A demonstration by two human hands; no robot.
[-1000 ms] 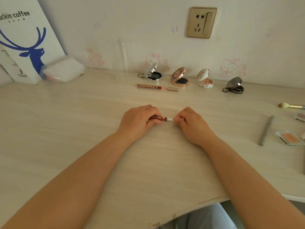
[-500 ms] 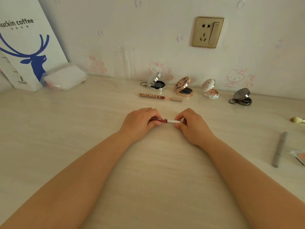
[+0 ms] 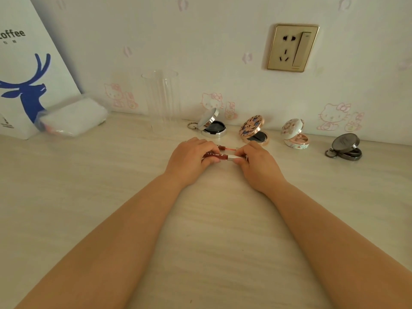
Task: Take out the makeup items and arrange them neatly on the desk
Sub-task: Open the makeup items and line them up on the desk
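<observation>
A dark red lip gloss tube point(image 3: 223, 156) with a silver cap lies crosswise between my hands, low over the desk. My left hand point(image 3: 189, 159) grips its red end and my right hand point(image 3: 256, 162) pinches its silver cap end. Just behind it a second red lip gloss point(image 3: 227, 149) lies on the desk, mostly hidden by my fingers. Along the wall stand several open compacts: a silver one point(image 3: 210, 124), a floral gold one point(image 3: 253, 130), a white flowered one point(image 3: 294, 134) and a dark grey one point(image 3: 345, 147).
A clear plastic cylinder point(image 3: 161, 101) stands by the wall behind my left hand. A white plastic-wrapped pack point(image 3: 71, 118) lies at the left in front of a white paper bag with a blue deer point(image 3: 26, 85). The pale wooden desk point(image 3: 211, 230) stretches toward me.
Both hands have carried the lip gloss tube away from me toward the wall, up to the lip gloss lying there. The view has shifted left, so the items at the right are out of frame.
</observation>
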